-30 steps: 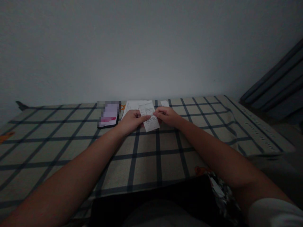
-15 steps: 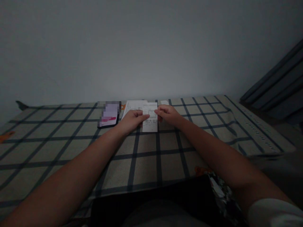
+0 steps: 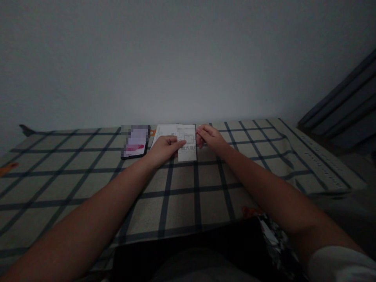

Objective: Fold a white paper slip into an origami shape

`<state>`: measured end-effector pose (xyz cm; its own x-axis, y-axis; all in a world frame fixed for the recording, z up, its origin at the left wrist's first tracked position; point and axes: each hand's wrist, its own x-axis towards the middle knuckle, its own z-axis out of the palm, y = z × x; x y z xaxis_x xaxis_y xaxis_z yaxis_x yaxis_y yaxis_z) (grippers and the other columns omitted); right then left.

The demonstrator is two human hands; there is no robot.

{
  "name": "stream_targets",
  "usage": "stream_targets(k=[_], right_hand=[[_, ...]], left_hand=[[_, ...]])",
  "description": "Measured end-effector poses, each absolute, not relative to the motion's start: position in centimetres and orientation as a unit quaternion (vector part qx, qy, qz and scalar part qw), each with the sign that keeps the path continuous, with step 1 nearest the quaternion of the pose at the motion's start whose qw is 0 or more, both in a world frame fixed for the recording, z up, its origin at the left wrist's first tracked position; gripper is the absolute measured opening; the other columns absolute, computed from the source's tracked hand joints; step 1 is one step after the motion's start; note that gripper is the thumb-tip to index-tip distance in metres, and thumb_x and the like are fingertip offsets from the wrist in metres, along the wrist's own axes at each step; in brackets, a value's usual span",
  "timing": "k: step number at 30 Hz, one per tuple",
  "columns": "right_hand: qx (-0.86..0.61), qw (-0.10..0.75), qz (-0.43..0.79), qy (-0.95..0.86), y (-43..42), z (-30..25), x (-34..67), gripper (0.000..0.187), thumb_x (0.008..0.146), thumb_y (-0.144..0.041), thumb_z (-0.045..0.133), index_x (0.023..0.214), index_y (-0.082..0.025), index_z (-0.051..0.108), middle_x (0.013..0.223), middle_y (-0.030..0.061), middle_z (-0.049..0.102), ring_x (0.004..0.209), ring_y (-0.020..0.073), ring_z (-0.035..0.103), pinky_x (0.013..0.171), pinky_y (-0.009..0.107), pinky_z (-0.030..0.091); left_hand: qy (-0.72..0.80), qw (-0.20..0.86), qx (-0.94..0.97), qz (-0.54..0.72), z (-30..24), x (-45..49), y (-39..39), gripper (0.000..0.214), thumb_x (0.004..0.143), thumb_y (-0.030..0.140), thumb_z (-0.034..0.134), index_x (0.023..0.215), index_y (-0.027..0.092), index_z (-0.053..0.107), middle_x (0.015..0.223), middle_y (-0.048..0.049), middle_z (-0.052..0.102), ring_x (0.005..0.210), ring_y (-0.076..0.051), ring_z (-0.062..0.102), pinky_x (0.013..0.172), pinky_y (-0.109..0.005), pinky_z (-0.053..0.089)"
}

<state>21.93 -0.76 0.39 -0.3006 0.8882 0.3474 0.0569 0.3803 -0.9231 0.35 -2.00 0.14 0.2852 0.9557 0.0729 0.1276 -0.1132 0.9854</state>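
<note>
A small white printed receipt (image 3: 188, 147) lies on the checked cloth (image 3: 182, 196) near the wall. My left hand (image 3: 164, 150) rests on its left side, fingers curled and the fingertips pressing the paper. My right hand (image 3: 209, 138) sits just off the receipt's upper right corner, fingers loosely bent and apart from the paper. More white papers (image 3: 166, 130) lie under and behind the receipt.
A phone (image 3: 135, 143) with a lit screen lies left of the papers. The wall rises right behind them. A dark striped curtain (image 3: 343, 113) hangs at the right. A dark bundle (image 3: 190, 250) sits in front of me at the near edge.
The receipt went from tilted and held between both hands to lying square on the cloth. My right hand let go and moved slightly up and right; my left hand stayed on it.
</note>
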Motion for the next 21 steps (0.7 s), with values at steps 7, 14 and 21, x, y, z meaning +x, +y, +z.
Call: stream_targets(k=[7,14,21], right_hand=[[-0.325,0.455,0.479,-0.677,0.0,-0.8,21.9,0.029,0.081,-0.036,0.069,0.097,-0.021,0.051,0.067,-0.0056,0.061,0.061,0.011,0.061,0.057,0.023,0.049],[-0.325,0.476,0.469,-0.669,0.3,-1.0,21.9,0.029,0.08,-0.036,0.069,0.097,-0.021,0.051,0.071,-0.0051,0.06,0.063,0.0105,0.06,0.057,0.023,0.048],[-0.323,0.455,0.451,-0.696,-0.4,-0.6,21.8,0.038,0.082,-0.044,0.071,0.107,-0.02,0.055,0.086,0.0002,0.066,0.078,0.0132,0.065,0.067,0.026,0.052]], left_hand=[[0.408,0.552,0.582,0.435,0.3,0.7,-1.9,0.036,0.074,0.043,0.081,0.092,0.012,0.077,0.086,-0.0093,0.076,0.069,-0.016,0.068,0.066,-0.028,0.057],[0.353,0.603,0.57,0.432,0.9,0.7,-2.4,0.031,0.077,0.035,0.079,0.099,0.014,0.077,0.089,-0.0096,0.077,0.073,-0.016,0.071,0.068,-0.027,0.061],[0.371,0.594,0.557,0.448,0.4,0.9,-2.1,0.046,0.076,0.031,0.082,0.118,0.018,0.069,0.095,-0.0079,0.076,0.074,-0.015,0.072,0.065,-0.026,0.061]])
